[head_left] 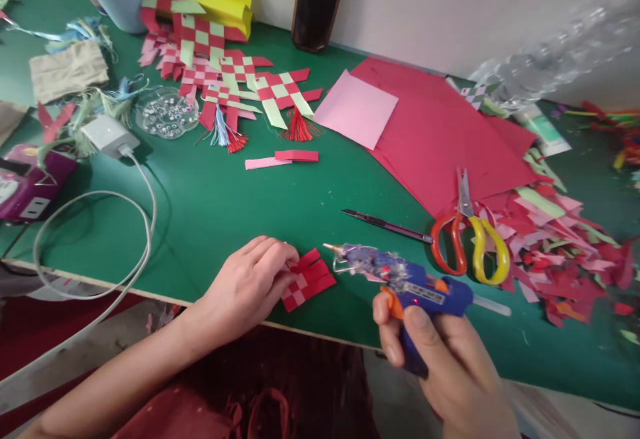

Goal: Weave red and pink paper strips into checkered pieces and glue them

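Observation:
My right hand (pixel 445 359) is wrapped around the handle of a blue hot glue gun (pixel 425 292) with an orange trigger. A clear glue stick (pixel 493 305) pokes out of its back, and the nozzle points left. My left hand (pixel 257 272) is closed over the left side of a woven red and pink paper piece (pixel 313 280) at the table's near edge. The fingertips and part of the weave are hidden. The nozzle stays apart from the paper, a little to its right. Red and pink paper strips (pixel 296 156) lie farther back.
Scissors (pixel 465 232) and a craft knife (pixel 385 225) lie right of centre, beside red paper sheets (pixel 440 139) and a scrap pile (pixel 575 259). Woven paper fish (pixel 283 92) and a tray of googly eyes (pixel 167 113) sit at the back left. A charger cable (pixel 150 205) loops at left.

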`<state>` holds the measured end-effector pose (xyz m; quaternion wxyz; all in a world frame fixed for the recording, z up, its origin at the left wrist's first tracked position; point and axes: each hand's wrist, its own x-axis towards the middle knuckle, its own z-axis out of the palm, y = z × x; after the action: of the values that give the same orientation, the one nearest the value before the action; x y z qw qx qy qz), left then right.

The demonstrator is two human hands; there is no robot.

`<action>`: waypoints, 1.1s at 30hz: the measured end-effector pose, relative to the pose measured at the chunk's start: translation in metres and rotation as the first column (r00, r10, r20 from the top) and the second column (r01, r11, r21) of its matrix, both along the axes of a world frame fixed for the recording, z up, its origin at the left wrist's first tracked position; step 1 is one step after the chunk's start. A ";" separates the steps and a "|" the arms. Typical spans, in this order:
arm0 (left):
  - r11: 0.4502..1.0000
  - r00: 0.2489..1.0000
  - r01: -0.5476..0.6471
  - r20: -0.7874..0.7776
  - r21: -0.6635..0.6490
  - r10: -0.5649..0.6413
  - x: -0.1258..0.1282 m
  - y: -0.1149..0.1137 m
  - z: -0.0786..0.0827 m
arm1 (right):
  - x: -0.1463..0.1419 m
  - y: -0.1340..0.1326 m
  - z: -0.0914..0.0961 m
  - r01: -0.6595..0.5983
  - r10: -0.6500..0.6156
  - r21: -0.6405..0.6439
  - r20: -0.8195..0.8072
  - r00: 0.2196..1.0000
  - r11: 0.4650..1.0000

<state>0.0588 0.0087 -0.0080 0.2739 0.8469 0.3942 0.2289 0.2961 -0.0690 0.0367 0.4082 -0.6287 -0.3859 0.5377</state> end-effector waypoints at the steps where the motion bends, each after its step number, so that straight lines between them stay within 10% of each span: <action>1: 1.000 1.000 -0.015 -0.012 -0.002 0.015 0.001 0.000 0.001 | 0.003 0.000 -0.002 0.030 -0.029 0.035 -0.034 0.999 0.999; 9: 0.996 0.986 -0.085 -0.140 0.025 0.088 0.014 0.003 0.008 | 0.022 -0.006 -0.011 0.222 -0.215 0.139 -0.062 0.975 0.965; 14: 0.995 0.982 -0.097 -0.162 0.029 0.101 0.018 0.004 0.009 | 0.040 -0.012 -0.014 0.148 -0.233 0.283 0.292 0.928 0.948; 19: 0.994 0.976 -0.104 -0.189 0.038 0.109 0.020 0.004 0.011 | 0.064 -0.012 -0.022 -0.135 -0.242 0.376 0.792 0.561 0.917; 24: 0.992 0.973 -0.104 -0.202 0.064 0.115 0.022 0.003 0.011 | 0.069 -0.006 -0.037 -0.367 -0.206 0.253 0.965 0.164 0.895; 33: 0.943 0.992 0.011 -0.119 0.333 0.031 -0.012 -0.007 0.007 | 0.070 -0.004 -0.048 -0.343 -0.090 0.170 0.967 0.238 0.924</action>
<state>0.0467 0.0015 -0.0010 0.1008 0.8914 0.3704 0.2410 0.3658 -0.0728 -0.0109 0.1435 -0.7069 -0.6925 -0.0070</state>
